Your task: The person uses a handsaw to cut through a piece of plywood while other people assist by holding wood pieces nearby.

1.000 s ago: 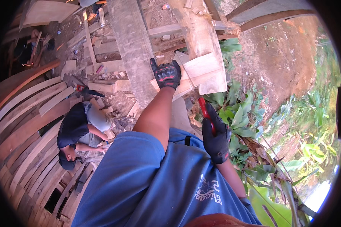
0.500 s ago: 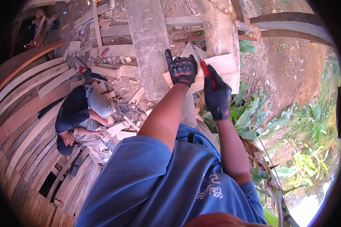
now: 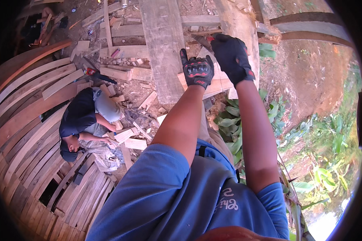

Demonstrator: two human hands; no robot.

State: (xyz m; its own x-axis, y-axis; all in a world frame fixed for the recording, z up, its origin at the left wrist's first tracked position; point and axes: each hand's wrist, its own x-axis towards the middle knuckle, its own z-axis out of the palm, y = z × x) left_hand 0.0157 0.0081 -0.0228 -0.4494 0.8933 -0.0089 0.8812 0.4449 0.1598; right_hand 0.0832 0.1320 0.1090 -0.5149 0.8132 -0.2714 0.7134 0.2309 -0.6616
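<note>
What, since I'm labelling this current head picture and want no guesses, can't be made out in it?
- Head view: most of the red-handled tool's grip, covered by the right hand.
- Head view: the palm of the left hand, hidden under its own back.
- Head view: the pale board's right part, behind the right hand and forearm.
- Head view: the upper-left person's action, too dim and small.

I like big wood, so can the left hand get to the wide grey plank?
Probably yes: the gloved left hand rests on a pale board right by the edge of the wide grey plank, and I see nothing blocking the way.
</note>
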